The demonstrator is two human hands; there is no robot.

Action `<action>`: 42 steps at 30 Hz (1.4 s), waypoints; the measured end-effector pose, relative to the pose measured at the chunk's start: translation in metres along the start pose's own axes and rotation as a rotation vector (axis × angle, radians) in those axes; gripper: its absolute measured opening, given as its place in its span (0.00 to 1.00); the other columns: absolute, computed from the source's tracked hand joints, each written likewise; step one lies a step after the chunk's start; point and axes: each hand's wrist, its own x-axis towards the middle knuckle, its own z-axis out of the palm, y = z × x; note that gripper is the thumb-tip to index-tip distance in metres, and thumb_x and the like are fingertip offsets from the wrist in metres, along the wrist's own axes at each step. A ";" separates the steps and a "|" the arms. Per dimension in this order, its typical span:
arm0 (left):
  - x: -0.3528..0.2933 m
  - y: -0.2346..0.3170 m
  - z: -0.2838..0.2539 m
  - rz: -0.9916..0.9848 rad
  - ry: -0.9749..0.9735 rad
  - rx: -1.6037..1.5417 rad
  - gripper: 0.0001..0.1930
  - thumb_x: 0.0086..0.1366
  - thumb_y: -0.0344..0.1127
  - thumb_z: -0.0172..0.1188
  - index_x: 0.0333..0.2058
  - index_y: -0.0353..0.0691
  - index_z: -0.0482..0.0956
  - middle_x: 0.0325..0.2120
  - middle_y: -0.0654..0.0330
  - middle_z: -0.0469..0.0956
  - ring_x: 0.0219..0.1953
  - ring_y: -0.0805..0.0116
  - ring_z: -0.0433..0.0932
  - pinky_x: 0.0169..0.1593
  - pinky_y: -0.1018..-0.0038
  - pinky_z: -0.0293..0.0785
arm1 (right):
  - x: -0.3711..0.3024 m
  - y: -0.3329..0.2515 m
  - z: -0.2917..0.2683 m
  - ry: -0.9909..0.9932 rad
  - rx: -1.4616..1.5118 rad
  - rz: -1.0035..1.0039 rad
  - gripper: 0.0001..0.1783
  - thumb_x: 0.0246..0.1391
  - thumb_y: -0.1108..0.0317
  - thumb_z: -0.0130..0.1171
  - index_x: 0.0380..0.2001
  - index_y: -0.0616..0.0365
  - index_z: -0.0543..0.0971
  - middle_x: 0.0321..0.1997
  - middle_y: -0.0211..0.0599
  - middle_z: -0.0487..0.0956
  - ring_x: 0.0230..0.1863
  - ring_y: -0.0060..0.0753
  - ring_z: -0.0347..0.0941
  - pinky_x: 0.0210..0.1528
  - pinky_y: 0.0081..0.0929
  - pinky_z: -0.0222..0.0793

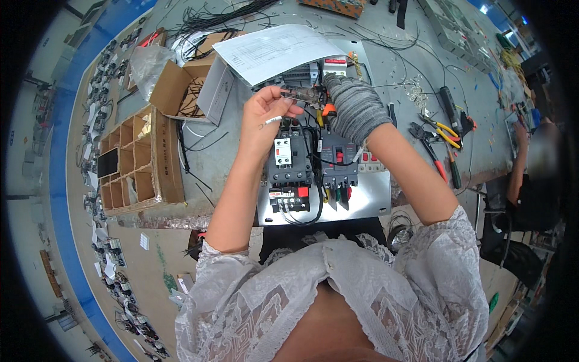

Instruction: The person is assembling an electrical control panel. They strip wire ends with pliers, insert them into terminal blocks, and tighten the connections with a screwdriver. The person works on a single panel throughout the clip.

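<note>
Over here a grey worktop (214,157) stands on a beige floor (134,259); a broad blue stripe (60,169) runs along the left, a black chair (522,260) sits right.

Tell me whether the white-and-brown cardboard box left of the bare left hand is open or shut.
Open: the box has a brown flap folded outward, and dark wires show inside.

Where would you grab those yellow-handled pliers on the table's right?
Probably around both yellow handles, from above and the person's right: they spread apart toward the near right, while the dark head points away, toward the far left.
</note>
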 end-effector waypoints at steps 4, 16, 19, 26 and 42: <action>0.001 -0.002 -0.002 -0.003 -0.008 0.002 0.03 0.63 0.27 0.54 0.35 0.34 0.75 0.28 0.60 0.79 0.29 0.74 0.79 0.34 0.80 0.74 | 0.002 0.000 0.003 -0.009 0.009 -0.002 0.30 0.38 0.65 0.64 0.48 0.62 0.70 0.38 0.48 0.79 0.41 0.47 0.77 0.45 0.38 0.72; 0.000 -0.007 -0.004 0.001 0.010 -0.010 0.04 0.64 0.29 0.55 0.34 0.36 0.75 0.27 0.61 0.78 0.28 0.76 0.78 0.34 0.81 0.72 | 0.002 -0.004 -0.004 -0.149 0.052 0.032 0.26 0.45 0.66 0.61 0.48 0.63 0.71 0.38 0.48 0.78 0.39 0.46 0.77 0.42 0.36 0.73; 0.000 -0.006 -0.005 0.005 -0.017 0.012 0.04 0.64 0.30 0.56 0.35 0.36 0.75 0.27 0.64 0.77 0.29 0.75 0.78 0.33 0.80 0.73 | 0.004 0.005 0.004 -0.277 0.342 0.000 0.24 0.46 0.67 0.59 0.48 0.64 0.72 0.35 0.39 0.79 0.34 0.40 0.77 0.38 0.33 0.73; 0.000 0.000 -0.003 -0.027 -0.016 0.094 0.08 0.64 0.32 0.57 0.39 0.35 0.74 0.31 0.62 0.78 0.30 0.76 0.78 0.35 0.80 0.71 | 0.000 0.054 -0.009 -0.141 1.601 0.123 0.21 0.52 0.64 0.58 0.47 0.65 0.72 0.26 0.25 0.74 0.27 0.19 0.71 0.33 0.19 0.70; 0.024 0.034 0.019 0.057 -0.084 1.014 0.13 0.54 0.33 0.65 0.36 0.33 0.77 0.25 0.58 0.80 0.27 0.73 0.77 0.35 0.77 0.72 | -0.013 0.037 0.007 0.104 0.203 0.133 0.24 0.41 0.65 0.61 0.44 0.61 0.72 0.40 0.56 0.76 0.41 0.52 0.76 0.45 0.41 0.72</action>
